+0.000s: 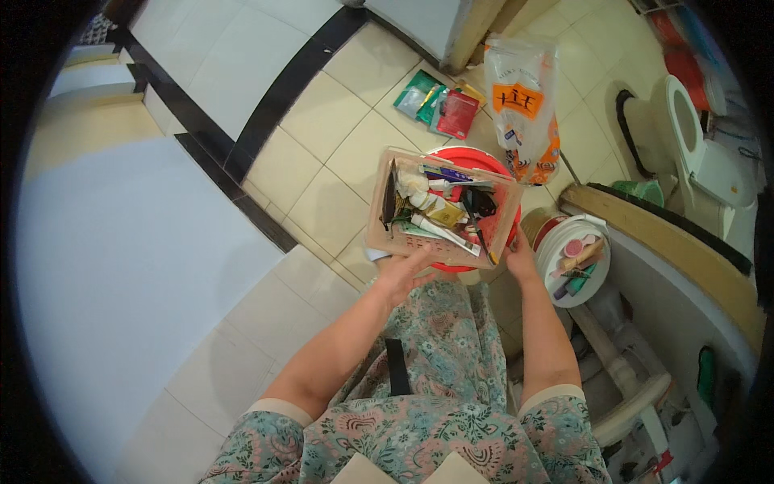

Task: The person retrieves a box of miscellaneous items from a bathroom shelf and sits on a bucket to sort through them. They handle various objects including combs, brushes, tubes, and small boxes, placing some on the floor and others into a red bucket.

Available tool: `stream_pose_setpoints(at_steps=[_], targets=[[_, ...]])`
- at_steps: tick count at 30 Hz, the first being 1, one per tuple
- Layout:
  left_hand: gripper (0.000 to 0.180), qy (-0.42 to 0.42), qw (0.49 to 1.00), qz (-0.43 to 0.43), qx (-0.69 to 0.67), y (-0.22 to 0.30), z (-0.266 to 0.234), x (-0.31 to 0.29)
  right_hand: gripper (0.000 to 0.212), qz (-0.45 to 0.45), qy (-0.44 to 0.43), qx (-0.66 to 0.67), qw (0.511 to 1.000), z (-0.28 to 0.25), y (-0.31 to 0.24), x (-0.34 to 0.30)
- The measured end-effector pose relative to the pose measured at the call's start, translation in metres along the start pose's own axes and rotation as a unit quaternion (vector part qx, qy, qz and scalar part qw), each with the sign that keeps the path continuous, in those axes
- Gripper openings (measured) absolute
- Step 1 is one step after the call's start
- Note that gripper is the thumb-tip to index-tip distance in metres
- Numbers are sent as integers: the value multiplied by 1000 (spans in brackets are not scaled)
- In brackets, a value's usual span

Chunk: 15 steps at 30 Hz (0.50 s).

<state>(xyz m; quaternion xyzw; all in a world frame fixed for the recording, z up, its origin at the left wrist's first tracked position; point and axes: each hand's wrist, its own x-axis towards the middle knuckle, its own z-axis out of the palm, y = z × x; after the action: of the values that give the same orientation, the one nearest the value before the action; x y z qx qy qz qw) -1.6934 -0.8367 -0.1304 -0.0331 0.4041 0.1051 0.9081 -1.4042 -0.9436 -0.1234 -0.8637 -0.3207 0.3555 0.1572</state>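
Observation:
Both hands hold a pale pink plastic basket (376,230) out in front of me. My left hand (403,273) grips its near left side, fingers partly hidden. At the right near corner, my right hand (517,255) has hold of the rim; most of its fingertips are out of sight. Inside the basket lie a white tube (446,235), a yellow packet (445,212), a black item (481,202) and several other small things in a jumble. Under the basket a red round basin (482,156) shows around its edges.
A clear plastic bag with orange print (516,101) and green and red packets (435,103) lie on the tiled floor ahead. At right stands a white bucket (601,278) with small items on top. A toilet (685,121) is at far right, behind a ledge (669,234).

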Motion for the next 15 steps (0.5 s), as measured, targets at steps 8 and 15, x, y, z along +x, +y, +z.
stream_pose_setpoints(at_steps=[8,15], targets=[[57,-36,848,105,519,1,-91,-11,54,136,30,-222,965,27,-28,-96],[53,90,501,-54,859,2,-149,-76,43,306,-97,-141,937,37,-15,-162]])
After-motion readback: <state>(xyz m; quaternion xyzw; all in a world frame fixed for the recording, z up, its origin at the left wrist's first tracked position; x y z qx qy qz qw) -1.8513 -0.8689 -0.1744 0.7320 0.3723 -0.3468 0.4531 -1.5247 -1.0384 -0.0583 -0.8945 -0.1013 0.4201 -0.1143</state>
